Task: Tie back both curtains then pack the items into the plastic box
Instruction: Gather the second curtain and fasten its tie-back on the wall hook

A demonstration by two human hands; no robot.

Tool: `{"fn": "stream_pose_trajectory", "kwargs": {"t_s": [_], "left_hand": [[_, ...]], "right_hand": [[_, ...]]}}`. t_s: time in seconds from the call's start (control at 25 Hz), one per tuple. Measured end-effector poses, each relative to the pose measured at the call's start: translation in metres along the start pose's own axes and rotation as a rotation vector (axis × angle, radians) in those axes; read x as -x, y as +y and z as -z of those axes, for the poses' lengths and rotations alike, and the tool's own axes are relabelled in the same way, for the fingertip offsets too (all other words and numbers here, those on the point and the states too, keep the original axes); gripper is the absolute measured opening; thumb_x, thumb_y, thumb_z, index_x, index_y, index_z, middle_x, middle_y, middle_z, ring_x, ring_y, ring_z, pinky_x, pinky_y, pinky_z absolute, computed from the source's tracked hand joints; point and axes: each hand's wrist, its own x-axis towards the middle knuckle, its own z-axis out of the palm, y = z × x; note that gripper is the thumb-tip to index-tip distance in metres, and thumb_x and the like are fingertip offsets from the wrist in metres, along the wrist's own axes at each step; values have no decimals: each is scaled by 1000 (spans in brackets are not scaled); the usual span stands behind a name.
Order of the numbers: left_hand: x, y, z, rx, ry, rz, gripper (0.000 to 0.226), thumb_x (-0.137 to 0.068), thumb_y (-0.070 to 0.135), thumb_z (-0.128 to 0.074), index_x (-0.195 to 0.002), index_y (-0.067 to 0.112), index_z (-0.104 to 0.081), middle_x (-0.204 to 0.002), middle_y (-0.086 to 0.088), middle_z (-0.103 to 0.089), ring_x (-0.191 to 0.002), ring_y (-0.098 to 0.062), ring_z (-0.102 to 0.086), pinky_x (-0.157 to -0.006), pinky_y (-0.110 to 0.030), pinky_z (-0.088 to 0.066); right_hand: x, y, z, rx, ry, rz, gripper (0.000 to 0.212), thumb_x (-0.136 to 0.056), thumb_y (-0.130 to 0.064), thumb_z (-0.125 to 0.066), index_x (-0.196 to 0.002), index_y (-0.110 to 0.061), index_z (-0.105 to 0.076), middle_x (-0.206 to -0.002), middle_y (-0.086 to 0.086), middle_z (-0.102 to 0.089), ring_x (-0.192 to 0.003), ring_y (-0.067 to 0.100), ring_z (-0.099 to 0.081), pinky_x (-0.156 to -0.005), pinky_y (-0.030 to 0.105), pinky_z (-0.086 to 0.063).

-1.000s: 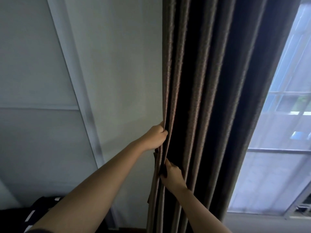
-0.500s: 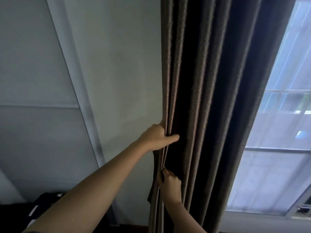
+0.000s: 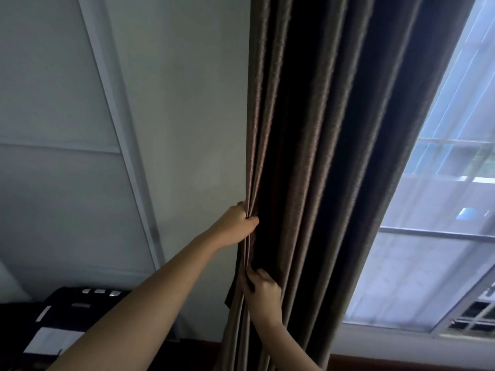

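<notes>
The dark curtain (image 3: 316,156), hanging between wall (image 3: 187,103) and window (image 3: 442,210), is bunched at its wall-side edge: left hand (image 3: 235,226) fingers clamped on the folds, right hand (image 3: 263,295) pinching lower, probably gathering it for tying.

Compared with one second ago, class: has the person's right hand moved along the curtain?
Yes, slightly. The right hand has slid down the curtain, sitting lower against the window rail than before.

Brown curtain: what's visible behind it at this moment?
Behind the brown curtain, a window with sheer fabric shows to its right and a white wall to its left. Anything directly behind the folds is hidden.
</notes>
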Motion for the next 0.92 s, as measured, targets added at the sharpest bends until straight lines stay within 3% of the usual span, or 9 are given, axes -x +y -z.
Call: {"fn": "stream_pose_trajectory", "kwargs": {"t_s": [0.08,0.16,0.24,0.32,0.44,0.56,0.64,0.8,0.92], "left_hand": [[-2,-3,2,2,-4,-23,26,-94,20,-47,-111,3,-57,-98,-18,-60,-86,-24,-60,-66,-22,-40],[-2,-5,1,-26,-36,-57,27,-95,28,-50,-117,14,-57,-109,-10,-62,-99,-22,-61,-81,-24,-44],[2,-5,-5,-36,-41,-67,18,-94,22,-49,-110,17,-56,-98,-7,-63,-88,-20,-62,-77,-27,-47],[2,-5,-7,-43,-18,-54,19,-92,10,-45,-108,7,-56,-79,-5,-57,-71,-20,-57,-63,-26,-43],[-4,-10,2,-37,7,-6,30,-92,8,-39,-120,4,-52,-96,-12,-61,-83,-25,-60,-68,-24,-41],[-12,-23,15,-29,32,39,38,-93,9,-38,-130,8,-46,-118,-17,-59,-93,-23,-55,-77,-24,-39],[-16,-29,20,-17,34,57,42,-94,9,-37,-136,9,-41,-124,-17,-57,-95,-21,-53,-79,-23,-37],[-20,-27,15,0,13,49,48,-95,11,-36,-142,14,-35,-135,-12,-51,-117,-25,-51,-90,-23,-36],[-24,-22,7,15,3,46,51,-95,14,-36,-145,18,-32,-134,-11,-53,-114,-24,-54,-88,-23,-38]], "right_hand": [[3,3,-2,12,10,21,11,-78,-19,-68,-86,-14,-73,-78,1,-67,-62,15,-65,-54,25,-49],[6,4,-4,3,-5,6,12,-79,-16,-69,-90,-15,-73,-80,1,-67,-64,16,-65,-56,24,-49],[8,3,-5,-8,-15,-11,9,-77,-13,-72,-85,-17,-73,-77,-1,-65,-61,14,-63,-55,17,-42],[10,1,-3,2,4,-6,6,-75,-14,-75,-79,-16,-72,-72,-1,-64,-59,13,-61,-54,13,-34],[6,-7,11,-112,-49,-16,13,-81,-24,-71,-91,-17,-74,-83,0,-67,-77,15,-65,-65,11,-36],[-26,-18,48,-155,269,-19,42,-79,-26,-73,-117,-13,-62,-119,4,-54,-111,13,-50,-94,18,-37],[-63,-23,79,-218,459,-24,57,-78,-20,-74,-125,-4,-48,-132,15,-41,-121,19,-42,-104,17,-32],[-119,-19,109,-283,226,-115,67,-85,-18,-66,-141,-13,-30,-135,10,-50,-118,21,-53,-102,34,-44],[-109,-16,103,-121,175,-8,47,-89,-9,-56,-134,-13,-44,-114,6,-65,-99,19,-63,-90,31,-50]]}}
